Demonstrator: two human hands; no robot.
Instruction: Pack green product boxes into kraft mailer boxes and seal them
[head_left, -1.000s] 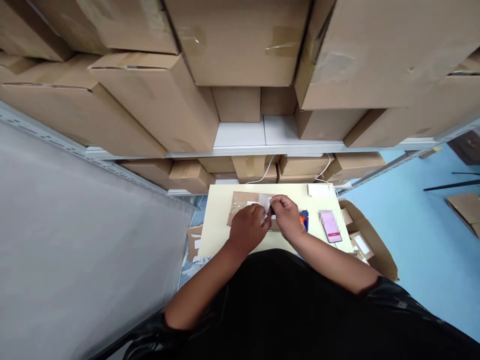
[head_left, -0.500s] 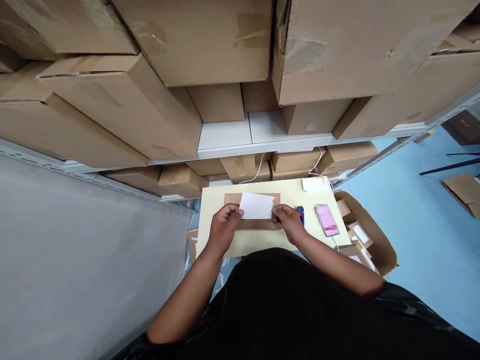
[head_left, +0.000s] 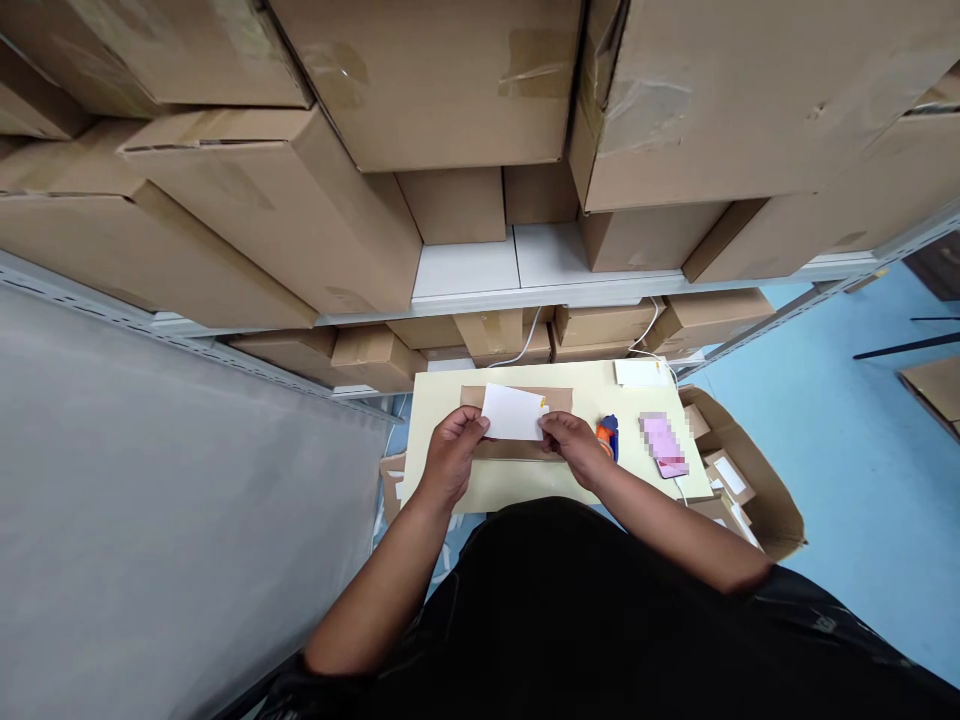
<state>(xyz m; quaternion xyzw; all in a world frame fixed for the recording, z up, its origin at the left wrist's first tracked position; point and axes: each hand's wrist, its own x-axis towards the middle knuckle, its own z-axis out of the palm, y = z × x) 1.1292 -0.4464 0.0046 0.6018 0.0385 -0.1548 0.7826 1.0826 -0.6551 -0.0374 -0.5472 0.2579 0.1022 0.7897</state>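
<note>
Between my two hands is a white paper label sheet [head_left: 513, 413] with a small yellow mark at its upper right corner. My left hand [head_left: 454, 448] pinches its left edge between thumb and fingers. At the right edge, my right hand [head_left: 571, 440] is closed on the sheet too. Beneath the sheet a flat brown cardboard piece [head_left: 517, 451], perhaps a box or mailer, lies on the pale yellow table [head_left: 439, 485]. An orange and blue tool [head_left: 608, 437], partly behind my right hand, lies just right of it.
A phone [head_left: 664, 443] with a cable lies at the table's right, below a white slip [head_left: 640, 373]. Beside the table stands a large open carton [head_left: 780, 510] holding small boxes. A shelf [head_left: 469, 270] stacked with cardboard boxes [head_left: 450, 80] rises ahead; a grey wall [head_left: 172, 480] is left.
My view has shifted slightly, so the surroundings sit further right. The sheet is tilted a little more, its right side lower, and more of the orange tool shows. Both hands keep their hold.
</note>
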